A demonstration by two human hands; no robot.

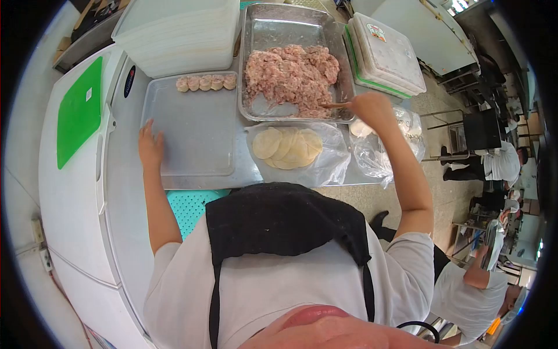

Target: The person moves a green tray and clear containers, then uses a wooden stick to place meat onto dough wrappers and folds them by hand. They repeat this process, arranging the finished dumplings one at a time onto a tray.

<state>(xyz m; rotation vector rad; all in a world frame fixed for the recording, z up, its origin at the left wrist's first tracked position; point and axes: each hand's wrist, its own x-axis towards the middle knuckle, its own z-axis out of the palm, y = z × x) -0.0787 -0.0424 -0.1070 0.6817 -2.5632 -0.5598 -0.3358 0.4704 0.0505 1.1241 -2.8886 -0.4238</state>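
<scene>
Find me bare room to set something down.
Best: the plastic tray, between the dumplings and its near edge, right of the left hand. Also bare: the far end of the pan, behind the meat. Crowded: wrappers and bags, near the right hand.

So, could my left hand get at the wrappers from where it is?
Probably yes: the left hand is open at the tray, the wrappers look uncovered just past its right edge, and the right hand is up by the meat, out of the way.

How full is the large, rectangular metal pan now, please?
Partly full: the lumpy pink minced meat covers much of the metal pan's middle and near part, while bare metal shows at its far end.
</scene>
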